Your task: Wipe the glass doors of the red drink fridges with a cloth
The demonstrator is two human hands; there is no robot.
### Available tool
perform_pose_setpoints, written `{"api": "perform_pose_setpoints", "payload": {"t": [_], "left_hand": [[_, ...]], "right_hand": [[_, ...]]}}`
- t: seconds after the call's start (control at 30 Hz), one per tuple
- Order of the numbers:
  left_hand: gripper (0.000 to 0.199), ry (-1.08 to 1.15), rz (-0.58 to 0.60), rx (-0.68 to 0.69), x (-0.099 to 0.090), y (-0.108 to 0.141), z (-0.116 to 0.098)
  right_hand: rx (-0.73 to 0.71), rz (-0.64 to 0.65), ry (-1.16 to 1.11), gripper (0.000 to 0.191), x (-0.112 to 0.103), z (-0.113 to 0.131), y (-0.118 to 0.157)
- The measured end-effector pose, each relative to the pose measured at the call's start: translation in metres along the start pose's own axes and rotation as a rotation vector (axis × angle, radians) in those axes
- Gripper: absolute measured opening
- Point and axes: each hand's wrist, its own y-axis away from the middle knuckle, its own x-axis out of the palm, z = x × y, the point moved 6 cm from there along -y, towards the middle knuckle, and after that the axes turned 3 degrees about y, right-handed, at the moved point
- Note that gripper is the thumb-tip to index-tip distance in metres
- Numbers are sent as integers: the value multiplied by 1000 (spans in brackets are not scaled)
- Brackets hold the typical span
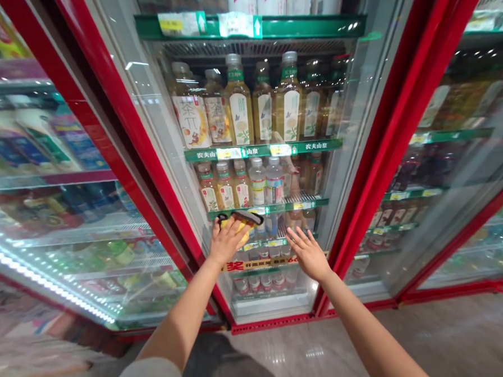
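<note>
My left hand (227, 240) lies over a folded yellow-and-grey cloth (250, 217) with dark edges, pressing it against the glass door (311, 183) of a drinks fridge. Its fingers are partly spread across the cloth, and a small black loop shows on the left side. To the right, my right hand (307, 250) is open, palm toward the same pane, holding nothing. Whether its fingertips touch the glass I cannot tell. Behind the pane, bottled drinks (241, 106) stand on green-edged shelves (262, 149). A faint reflection of an arm shows in the glass.
Red door frames (361, 177) border the pane on both sides. Another lit fridge with drinks (64, 139) stands at the left, and more bottles (408, 160) show behind glass at the right. The grey tiled floor (365, 352) lies below.
</note>
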Motion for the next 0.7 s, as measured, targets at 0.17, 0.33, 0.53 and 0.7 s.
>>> {"api": "perform_pose_setpoints", "payload": {"t": [0.17,0.33,0.53,0.7], "left_hand": [[60,21,-173,-94,0,-36,-32],[70,96,-61,98,17,-13,-46],[75,95,-12,78,9,-3,-18],[75,74,-97,-46,-4,-59,-46]], "right_hand": [[89,-13,27,70,4,10,-2],[114,3,66,67,4,14,-1],[135,-24,92,65,-10,-2,2],[147,-74,112,67,-12,-13,2]]}}
